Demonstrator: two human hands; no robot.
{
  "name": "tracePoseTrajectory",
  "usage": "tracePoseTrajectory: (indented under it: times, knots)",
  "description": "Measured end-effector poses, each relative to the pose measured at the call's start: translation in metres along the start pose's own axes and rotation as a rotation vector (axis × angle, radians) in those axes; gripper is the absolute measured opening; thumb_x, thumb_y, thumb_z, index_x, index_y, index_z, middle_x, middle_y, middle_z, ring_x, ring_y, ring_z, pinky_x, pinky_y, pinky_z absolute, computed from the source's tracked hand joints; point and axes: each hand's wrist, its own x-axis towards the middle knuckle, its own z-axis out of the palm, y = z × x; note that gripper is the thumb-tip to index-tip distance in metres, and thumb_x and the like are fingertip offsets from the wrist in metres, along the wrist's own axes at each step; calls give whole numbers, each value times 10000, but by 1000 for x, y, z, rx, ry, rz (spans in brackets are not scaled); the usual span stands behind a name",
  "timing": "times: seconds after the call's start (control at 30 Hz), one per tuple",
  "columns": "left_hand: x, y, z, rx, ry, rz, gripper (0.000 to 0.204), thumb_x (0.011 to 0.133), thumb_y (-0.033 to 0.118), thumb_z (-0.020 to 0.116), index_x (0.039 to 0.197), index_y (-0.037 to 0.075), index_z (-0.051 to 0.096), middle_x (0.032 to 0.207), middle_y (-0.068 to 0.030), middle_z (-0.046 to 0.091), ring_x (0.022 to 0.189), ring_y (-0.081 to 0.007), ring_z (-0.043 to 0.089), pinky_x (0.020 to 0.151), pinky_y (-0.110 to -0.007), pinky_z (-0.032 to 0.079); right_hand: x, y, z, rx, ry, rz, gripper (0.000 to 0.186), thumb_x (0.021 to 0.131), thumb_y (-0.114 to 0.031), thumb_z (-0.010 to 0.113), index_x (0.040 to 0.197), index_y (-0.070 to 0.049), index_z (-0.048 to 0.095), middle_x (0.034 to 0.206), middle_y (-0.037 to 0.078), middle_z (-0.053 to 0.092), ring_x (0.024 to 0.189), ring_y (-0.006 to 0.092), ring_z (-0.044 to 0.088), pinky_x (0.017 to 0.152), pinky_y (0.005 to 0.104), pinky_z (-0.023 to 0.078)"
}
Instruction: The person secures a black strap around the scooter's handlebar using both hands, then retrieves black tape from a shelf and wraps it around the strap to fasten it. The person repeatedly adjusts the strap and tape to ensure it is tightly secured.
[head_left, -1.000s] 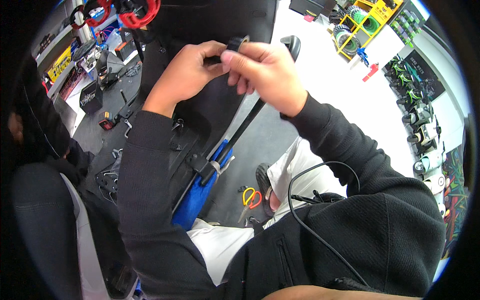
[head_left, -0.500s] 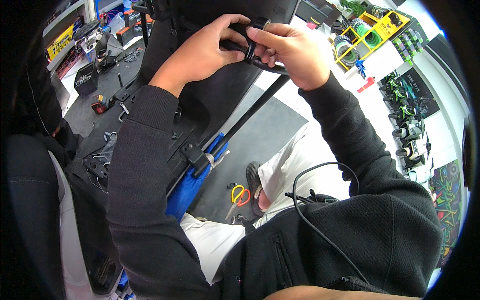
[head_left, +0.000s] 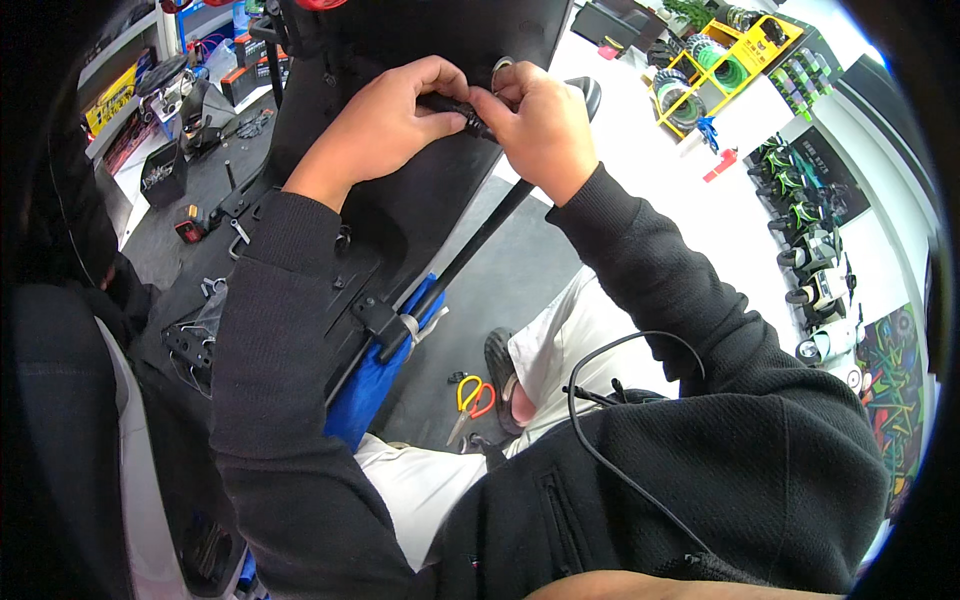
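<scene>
My left hand [head_left: 388,118] is closed round a dark cable or bar [head_left: 445,103], thumb and fingers pinching it from both sides. Close against it, my right hand [head_left: 548,122] grips a small roll of black tape [head_left: 502,66], whose pale inner ring shows above the fingers. The thumb of my right hand presses near the wrapped stretch, and the fingers hide most of the tape. Both hands are in front of a large black panel [head_left: 420,190]. A black tube [head_left: 475,245] runs down from under my right hand to a black clamp [head_left: 378,318].
Blue cloth [head_left: 365,395] hangs below the clamp. Yellow-and-red-handled scissors [head_left: 472,402] lie on the floor beside my shoe [head_left: 500,375]. At left, a grey workbench [head_left: 160,235] carries a black bin [head_left: 163,175] and tools. A yellow rack [head_left: 730,65] stands far right.
My right hand has moved left and slightly down, turning the tape roll so less of it shows. My left hand has shifted a little left, still pinching the dark length.
</scene>
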Motion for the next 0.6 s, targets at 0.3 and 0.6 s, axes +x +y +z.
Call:
tracePoseTrajectory:
  times: [0.3,0.6]
  knots:
    - [-2,8,0,-75,-22,-98,263,974,23,736,1228,-38,701,1143,-59,729,1060,-124,678,997,-318,564,1,2,2,-14,-7,1,279,926,-202,804,1003,55,726,837,225,764,782,355,783,735,396,617]
    - [3,3,3,-30,7,-122,218,973,51,773,1163,-37,713,1090,-39,736,1009,-107,678,945,-294,568,15,-2,-24,29,-228,128,304,915,-249,780,951,53,788,785,219,757,762,334,782,735,394,619]
